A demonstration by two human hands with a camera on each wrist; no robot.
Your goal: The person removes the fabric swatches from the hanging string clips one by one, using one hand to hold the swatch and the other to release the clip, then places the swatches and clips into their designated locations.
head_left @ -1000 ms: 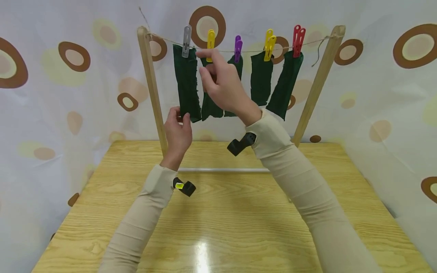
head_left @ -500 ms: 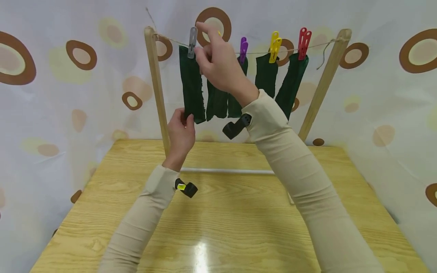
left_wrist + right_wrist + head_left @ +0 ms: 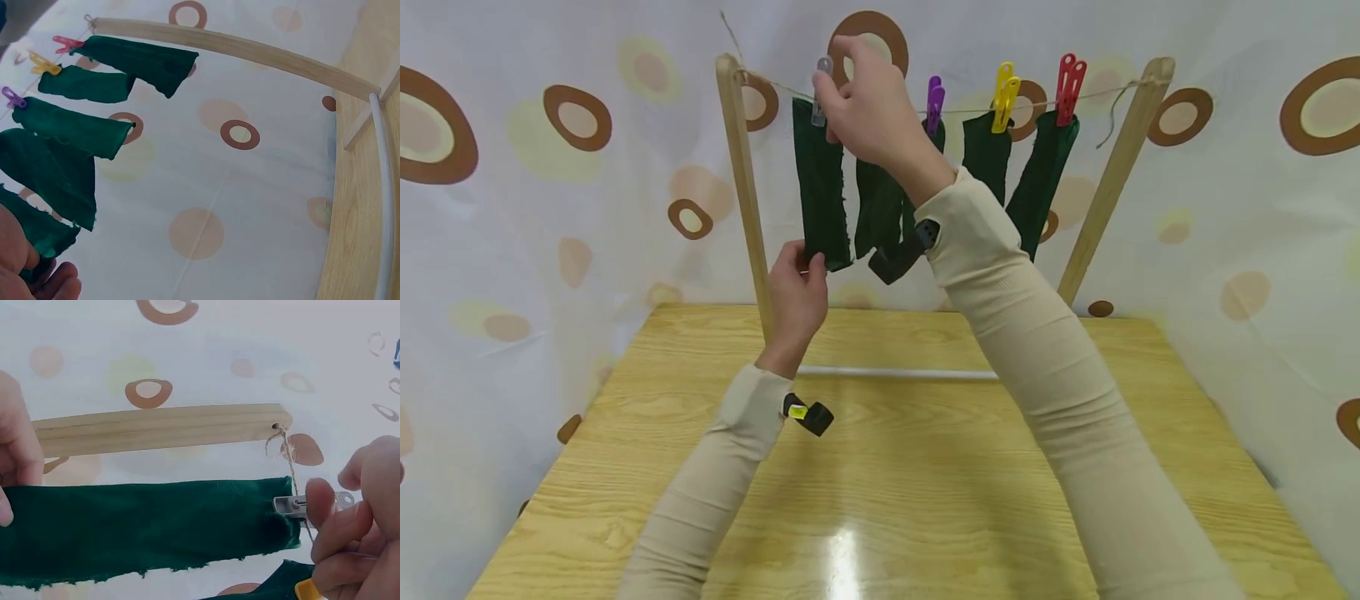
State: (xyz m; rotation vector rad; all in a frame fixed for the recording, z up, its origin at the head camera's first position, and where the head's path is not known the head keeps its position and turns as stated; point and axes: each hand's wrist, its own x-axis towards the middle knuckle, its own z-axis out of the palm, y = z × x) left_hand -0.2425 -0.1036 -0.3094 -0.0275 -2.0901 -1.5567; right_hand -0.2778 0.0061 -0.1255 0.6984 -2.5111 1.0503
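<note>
At the left end of a string line [image 3: 778,86] hangs a dark green cloth strip [image 3: 823,192], with a frayed right edge. A grey clothespin [image 3: 287,505] clips its top to the string. My left hand [image 3: 798,296] pinches the strip's lower left corner, thumb in front and fingers behind. Up at the grey clothespin is my right hand [image 3: 872,104]. Its thumb overlaps the pin in the head view, while the index finger reaches above it, apart from the thumb. In the right wrist view the pin's handle end shows between the digits; contact is unclear.
Several more green strips hang rightward, with purple [image 3: 935,104], yellow [image 3: 1004,96] and red [image 3: 1070,89] clothespins. Another yellow clothespin [image 3: 307,589] is partly hidden behind my right hand. Wooden posts [image 3: 741,175] hold the string; a white rod [image 3: 902,372] runs low above the wooden table [image 3: 880,467].
My right hand has moved up and left from beside the second strip to the grey clothespin. My left hand keeps its hold on the strip's bottom. The view has shifted slightly.
</note>
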